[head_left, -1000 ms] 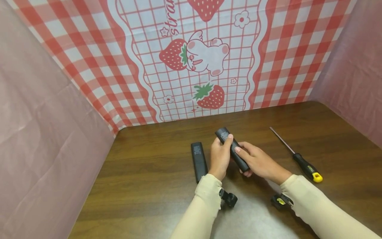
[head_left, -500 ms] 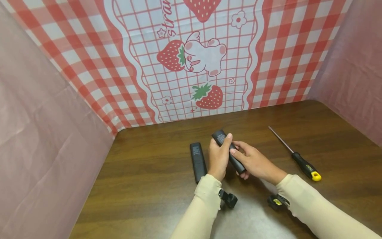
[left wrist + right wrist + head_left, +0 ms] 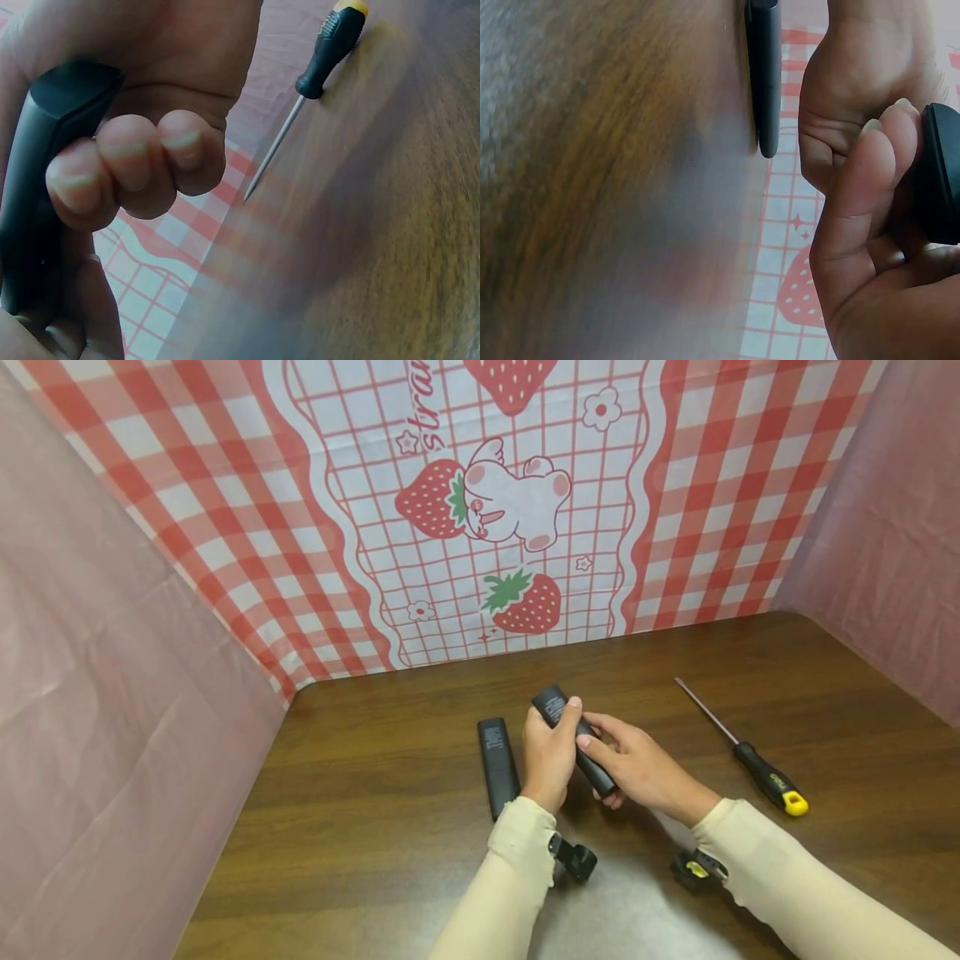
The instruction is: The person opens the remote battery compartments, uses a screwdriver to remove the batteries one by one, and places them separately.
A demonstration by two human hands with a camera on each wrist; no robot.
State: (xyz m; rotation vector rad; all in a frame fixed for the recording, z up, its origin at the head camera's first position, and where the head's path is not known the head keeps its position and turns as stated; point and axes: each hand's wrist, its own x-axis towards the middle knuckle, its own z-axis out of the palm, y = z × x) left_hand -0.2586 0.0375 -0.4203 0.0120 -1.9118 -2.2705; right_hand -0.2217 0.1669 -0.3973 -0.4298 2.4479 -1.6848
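Note:
Both hands hold one black remote control [image 3: 596,768], its printed back facing up and its body slanting from upper left to lower right above the table. My left hand [image 3: 551,752] grips its upper part, thumb lying across the back. Nearer the lower end, my right hand [image 3: 645,768] holds it with thumb on top and fingers curled beneath. In the left wrist view, curled fingertips press against the side of the remote control [image 3: 34,165]. A second black remote control [image 3: 498,768] lies back-up on the table, just left of my left hand; the sleeve borders its near end.
To the right, a screwdriver [image 3: 768,772] with a black and yellow handle lies on the brown wooden table [image 3: 360,860], tip pointing away. A red-checked strawberry cloth [image 3: 517,527] hangs behind the table. Pink cloths [image 3: 112,652] line both sides.
The head view has shifted slightly. Over the last second, both hands have moved a little left and nearer with the held remote control; during the last half second they barely move.

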